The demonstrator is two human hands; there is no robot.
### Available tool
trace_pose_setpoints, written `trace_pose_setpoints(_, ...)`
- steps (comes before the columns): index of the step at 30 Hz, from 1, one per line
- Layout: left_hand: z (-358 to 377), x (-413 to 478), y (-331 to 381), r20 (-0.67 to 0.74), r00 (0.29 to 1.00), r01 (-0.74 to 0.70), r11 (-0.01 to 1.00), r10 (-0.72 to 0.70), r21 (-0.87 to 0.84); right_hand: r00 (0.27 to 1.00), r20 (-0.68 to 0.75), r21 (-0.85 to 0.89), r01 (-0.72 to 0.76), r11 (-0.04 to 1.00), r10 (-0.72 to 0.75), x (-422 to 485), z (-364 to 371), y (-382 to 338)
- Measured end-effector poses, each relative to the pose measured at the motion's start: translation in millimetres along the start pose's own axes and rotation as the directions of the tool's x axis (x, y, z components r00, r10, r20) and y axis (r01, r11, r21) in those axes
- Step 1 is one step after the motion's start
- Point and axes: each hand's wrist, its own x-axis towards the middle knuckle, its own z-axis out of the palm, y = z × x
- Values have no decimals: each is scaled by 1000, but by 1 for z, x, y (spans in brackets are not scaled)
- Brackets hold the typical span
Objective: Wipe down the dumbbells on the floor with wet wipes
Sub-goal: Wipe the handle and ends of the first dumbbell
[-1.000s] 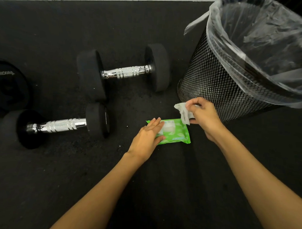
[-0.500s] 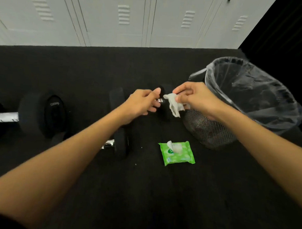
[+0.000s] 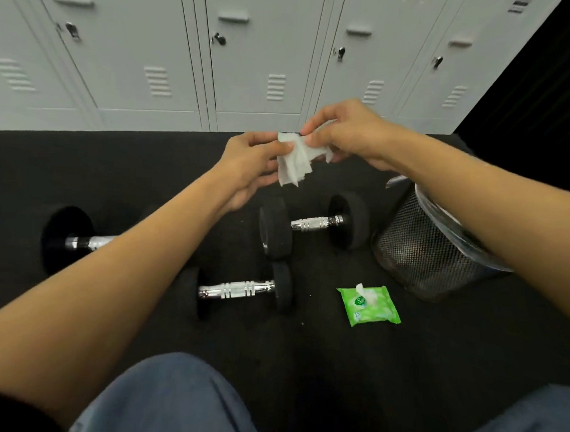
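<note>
This is a gym changing or locker area. A row of pale grey metal lockers (image 3: 257, 53) runs across 12 o'clock, each door with louvred vents, a recessed pull and a small key lock. The floor (image 3: 336, 363) is black speckled rubber matting of the kind laid under weights. Three black-ended dumbbells with knurled chrome handles lie on it: one (image 3: 314, 228) just past centre, one (image 3: 242, 290) nearer the person, and a third (image 3: 66, 239) at 9 o'clock, partly hidden by a forearm. A black mesh wastebasket (image 3: 415, 252) with a clear liner stands at 3 o'clock.
</note>
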Motion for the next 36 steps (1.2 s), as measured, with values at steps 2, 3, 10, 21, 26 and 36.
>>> trace_pose_setpoints(2,-8,-5,8,-13,1000,-17,1000,17,-15,1000,-13,-73,-5,997,4,-2,-2,-16)
trace_pose_setpoints(3,-11,-6,12,-9,1000,-28,1000,28,-14,1000,-12,-100,-1,995,0,-2,-4,-23)
trace_pose_setpoints(10,-19,3,28,32,999,33,999,-33,-14,999,52,-97,18,995,-13,12,-13,-35)
trace_pose_setpoints(21,-9,64,-29,-140,977,151,984,-164,-95,965,170,-35,209,977,-200,66,11,11)
trace_pose_setpoints(26,-8,83,-58,34,964,265,954,-263,-140,906,411,86,75,994,-103,87,11,63)
trace_pose_setpoints(36,11,103,-105,-22,953,303,949,-302,83,973,218,291,-142,946,79,102,13,137)
